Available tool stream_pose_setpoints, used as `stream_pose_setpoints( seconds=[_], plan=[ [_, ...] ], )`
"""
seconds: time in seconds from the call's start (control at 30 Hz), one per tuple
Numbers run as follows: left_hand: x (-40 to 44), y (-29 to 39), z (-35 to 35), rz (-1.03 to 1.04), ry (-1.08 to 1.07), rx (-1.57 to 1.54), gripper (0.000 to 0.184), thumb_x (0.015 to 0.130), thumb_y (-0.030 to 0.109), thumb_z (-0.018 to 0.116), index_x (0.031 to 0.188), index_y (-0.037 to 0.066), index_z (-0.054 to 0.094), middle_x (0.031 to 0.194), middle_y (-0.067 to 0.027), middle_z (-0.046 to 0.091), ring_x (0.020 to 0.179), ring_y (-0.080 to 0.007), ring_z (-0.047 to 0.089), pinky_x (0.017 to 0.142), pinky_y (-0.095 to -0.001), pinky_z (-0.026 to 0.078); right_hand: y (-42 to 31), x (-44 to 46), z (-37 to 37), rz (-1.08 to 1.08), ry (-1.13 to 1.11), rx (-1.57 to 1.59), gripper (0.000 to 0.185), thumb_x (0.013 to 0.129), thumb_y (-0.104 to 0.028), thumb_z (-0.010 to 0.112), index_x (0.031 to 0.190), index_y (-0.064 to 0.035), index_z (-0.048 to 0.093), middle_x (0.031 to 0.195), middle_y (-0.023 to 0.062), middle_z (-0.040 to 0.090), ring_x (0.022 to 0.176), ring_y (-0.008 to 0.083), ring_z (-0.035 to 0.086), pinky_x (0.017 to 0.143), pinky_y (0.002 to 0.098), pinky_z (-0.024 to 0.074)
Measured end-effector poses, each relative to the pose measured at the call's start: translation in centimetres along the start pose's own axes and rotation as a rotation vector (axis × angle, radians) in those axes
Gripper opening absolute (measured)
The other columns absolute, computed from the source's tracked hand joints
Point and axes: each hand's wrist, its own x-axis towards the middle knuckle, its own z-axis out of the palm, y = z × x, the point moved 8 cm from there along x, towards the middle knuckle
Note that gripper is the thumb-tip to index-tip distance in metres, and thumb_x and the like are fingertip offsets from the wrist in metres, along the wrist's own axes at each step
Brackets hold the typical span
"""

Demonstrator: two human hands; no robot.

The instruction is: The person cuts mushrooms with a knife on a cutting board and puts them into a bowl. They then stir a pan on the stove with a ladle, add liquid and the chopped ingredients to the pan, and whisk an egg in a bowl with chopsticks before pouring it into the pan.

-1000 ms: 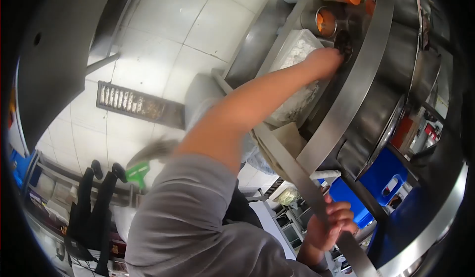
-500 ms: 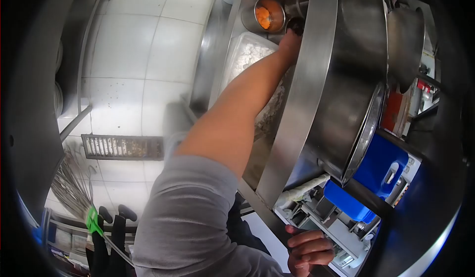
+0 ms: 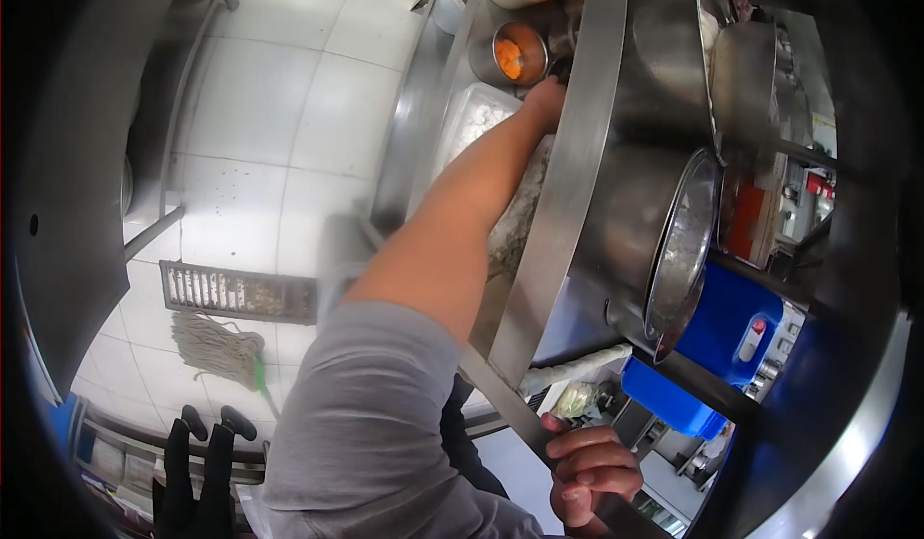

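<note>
Head view: my left hand (image 3: 546, 102) reaches beside the steel canister (image 3: 479, 62), fingers partly hidden, hold unclear; my right hand (image 3: 592, 472) curls half-closed at the shelf's edge rail (image 3: 504, 397), grip uncertain.

Steel rail (image 3: 573, 168) blocks the pot (image 3: 626, 221) side. Open room above powder bin (image 3: 478, 115); forearm (image 3: 457, 197) crosses it, cup (image 3: 483, 62) at end.

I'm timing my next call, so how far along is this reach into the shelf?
Looks done: the left hand is in past the tub of white contents, near the metal cup holding something orange. In hand: a dark item shows at its fingertips; whether it is gripped is hidden. The right hand is curled by the metal bar. Likely left: withdrawing the extended arm.
</note>
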Motion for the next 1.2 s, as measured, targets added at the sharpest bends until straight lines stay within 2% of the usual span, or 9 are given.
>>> stream_pose_setpoints(
  seconds=[0.1,0.2,0.33,0.63,0.7,0.8,0.83,1.0,1.2],
  plan=[
    [5.2,-6.2,17.0,0.140,0.402,-0.615,0.027,0.087,0.027,0.062,0.097,0.008,0.079,0.105,-0.0156,0.077,0.100,-0.0344,0.073,0.089,-0.0431,0.057,0.8,-0.3,0.0,-0.010,0.053,0.014,0.021,0.088,0.002,0.074,0.100,0.0005,0.058,0.088,0.0163,0.065,0.088,0.0352,0.071,0.094,0.0630,0.0594],
    [1.2,-2.5,4.4,-0.055,-0.086,-0.312,0.028,0.086,0.029,0.065,0.098,0.008,0.079,0.108,-0.0163,0.076,0.103,-0.0352,0.073,0.090,-0.0435,0.057,0.6,0.0,0.3,-0.024,0.060,-0.066,0.019,0.091,-0.005,0.070,0.099,-0.0015,0.053,0.084,0.0146,0.061,0.082,0.0325,0.069,0.089,0.0625,0.0606],
    [-0.4,-2.2,-2.0,-0.148,-0.157,-0.381,0.032,0.085,0.032,0.067,0.102,0.008,0.078,0.110,-0.0176,0.076,0.104,-0.0364,0.072,0.091,-0.0440,0.057,0.5,0.3,0.5,-0.004,0.018,-0.134,0.020,0.095,-0.013,0.068,0.097,-0.0047,0.050,0.081,0.0121,0.058,0.078,0.0293,0.067,0.086,0.0625,0.0615],
    [1.4,-3.5,-6.0,-0.195,0.494,-0.790,0.031,0.083,0.026,0.069,0.103,0.003,0.075,0.106,-0.0241,0.074,0.099,-0.0421,0.070,0.083,-0.0464,0.055,0.7,0.3,0.7,-0.019,-0.043,-0.139,0.020,0.096,-0.012,0.068,0.100,-0.0044,0.050,0.085,0.0136,0.059,0.082,0.0311,0.067,0.087,0.0640,0.0605],
    [2.1,-6.2,-2.1,-0.362,0.569,-1.316,0.034,0.089,0.029,0.064,0.103,-0.001,0.073,0.102,-0.0258,0.074,0.092,-0.0420,0.071,0.078,-0.0477,0.054,0.8,0.2,0.6,-0.029,-0.061,-0.141,0.021,0.096,-0.012,0.068,0.100,-0.0046,0.049,0.087,0.0137,0.058,0.084,0.0316,0.067,0.089,0.0641,0.0598],
    [-5.7,-5.5,-11.1,-0.769,0.680,-1.771,0.040,0.095,0.037,0.056,0.091,0.000,0.070,0.086,-0.0186,0.072,0.073,-0.0331,0.069,0.066,-0.0482,0.052,0.4,0.1,0.6,-0.099,-0.089,-0.139,0.016,0.095,-0.003,0.065,0.102,-0.0010,0.051,0.089,0.0170,0.063,0.089,0.0336,0.070,0.092,0.0604,0.0600],
    [-9.4,-3.6,-14.7,-0.886,0.409,-2.014,0.038,0.102,0.045,0.051,0.085,0.012,0.059,0.074,-0.0042,0.057,0.059,-0.0154,0.053,0.055,-0.0330,0.046,0.5,-0.1,0.6,-0.111,-0.071,-0.115,0.016,0.095,-0.002,0.064,0.103,-0.0012,0.050,0.090,0.0170,0.062,0.091,0.0334,0.070,0.093,0.0606,0.0593],
    [-23.2,-5.6,-20.2,-0.880,0.922,-2.405,0.023,0.097,0.030,0.053,0.087,0.009,0.056,0.085,-0.0096,0.061,0.071,-0.0217,0.057,0.064,-0.0415,0.050,1.7,-0.9,0.6,-0.148,-0.041,0.018,0.015,0.097,0.001,0.061,0.104,-0.0039,0.048,0.097,0.0151,0.062,0.102,0.0294,0.066,0.099,0.0568,0.0558],
    [-41.7,3.3,-27.4,-0.732,1.304,-2.189,0.014,0.095,0.014,0.063,0.102,0.002,0.061,0.095,-0.0107,0.062,0.083,-0.0223,0.061,0.079,-0.0372,0.052,2.3,-5.2,-1.9,0.050,-0.027,-0.008,0.060,0.091,-0.006,0.077,0.144,-0.0044,0.048,0.132,0.0227,0.061,0.122,0.0300,0.062,0.110,0.0428,0.0475]
  ],
)
